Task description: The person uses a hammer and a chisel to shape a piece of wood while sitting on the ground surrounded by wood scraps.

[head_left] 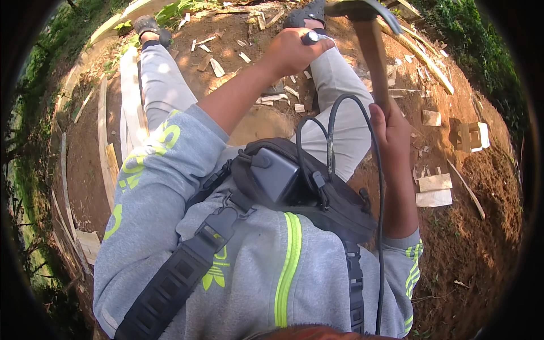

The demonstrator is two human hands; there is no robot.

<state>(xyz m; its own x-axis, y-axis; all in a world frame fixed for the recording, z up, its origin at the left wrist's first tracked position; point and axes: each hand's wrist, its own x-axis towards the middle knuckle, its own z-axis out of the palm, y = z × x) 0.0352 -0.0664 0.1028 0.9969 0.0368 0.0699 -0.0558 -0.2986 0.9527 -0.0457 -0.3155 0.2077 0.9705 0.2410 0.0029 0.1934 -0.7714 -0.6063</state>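
Observation:
My right hand is closed round the lower end of a hammer's wooden handle. The curved metal hammer head is raised at the top of the view. In front of me, near my right knee, my left hand grips a dark, round-ended handle. Only its capped end shows above the fist; the rest is hidden by the hand, so I cannot tell the tool's kind. Wood chips lie on the ground beyond and below that hand.
Long pale boards lie along my left leg. To the right are cut wood blocks, flat wood pieces and a pole. A black waist bag with a looping cable crosses my lap. Green plants border both sides.

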